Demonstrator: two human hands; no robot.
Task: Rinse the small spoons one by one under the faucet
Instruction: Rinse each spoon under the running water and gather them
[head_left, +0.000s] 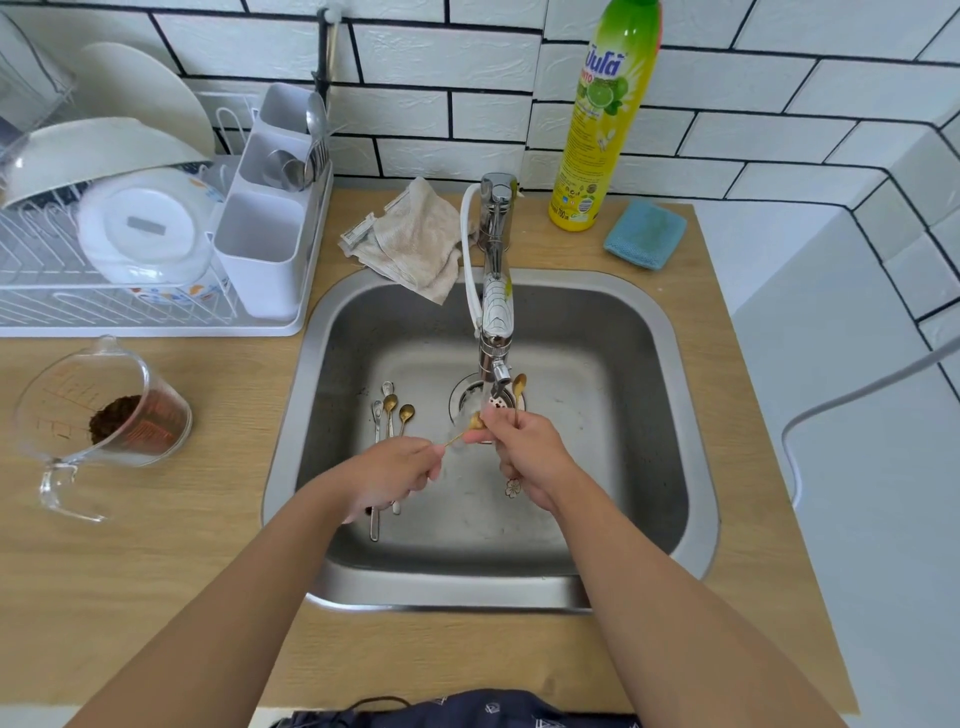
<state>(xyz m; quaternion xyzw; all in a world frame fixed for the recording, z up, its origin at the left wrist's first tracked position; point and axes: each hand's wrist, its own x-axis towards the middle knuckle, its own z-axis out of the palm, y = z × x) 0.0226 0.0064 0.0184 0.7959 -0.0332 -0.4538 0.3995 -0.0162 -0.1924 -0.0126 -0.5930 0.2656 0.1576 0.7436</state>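
Water runs from the chrome faucet (497, 291) into the steel sink (644, 415). My left hand (395, 475) pinches the handle of a small gold spoon (470, 425), whose bowl lies in the stream. My right hand (524, 457) rubs that bowl with its fingertips and also holds a second gold spoon (519, 387) upright; this spoon's flower-shaped end (513, 488) pokes out below the palm. Several small spoons (390, 410), gold and silver, lie on the sink floor left of the drain (491, 400), their handles partly hidden under my left hand.
A beige cloth (410, 239) hangs over the sink's back rim. Dish soap bottle (605, 114) and blue sponge (645, 235) stand behind at right. A dish rack (156, 218) with plates and cutlery caddy sits at left, a glass measuring cup (98, 421) with brown powder beside it.
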